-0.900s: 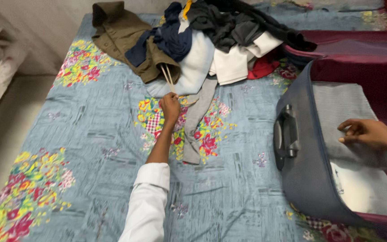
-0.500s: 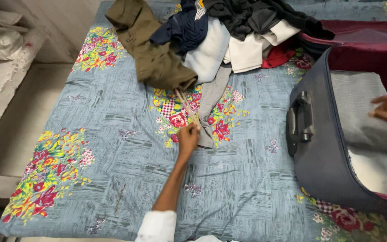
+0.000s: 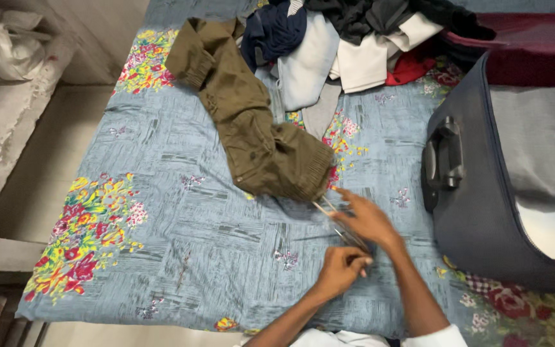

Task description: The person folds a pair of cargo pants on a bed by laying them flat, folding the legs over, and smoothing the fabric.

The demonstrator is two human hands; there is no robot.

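Seen from above on a bed [image 3: 162, 193] under a blue floral sheet: olive-green trousers [image 3: 252, 128] dragged clear of the clothes pile [image 3: 354, 38], waistband end nearest the camera, pale drawstring [image 3: 329, 212] trailing from it toward both hands. Left hand [image 3: 342, 270] closed to a loose fist on the far end of the drawstring, fingertips pinched together. Right hand [image 3: 367, 222] laid over the cord just beside the waistband, fingers spread and slightly curled; hard to tell whether pinching the cord or only pressing on it. Part of the drawstring hidden beneath the right hand, and a dark strip there too blurred to identify. Both forearms bare, white sleeve cuffs cut off at the bottom edge.

Pile of dark, white, navy and red garments at the head of the bed, cropped by the top edge, single items hard to separate. At right, an open grey suitcase [image 3: 476, 212] with black handle [image 3: 448, 160], grey folded cloth [image 3: 541, 148] inside, far side cut off by the frame. A white bag [image 3: 11, 51] on the ledge at upper left, partly out of view.
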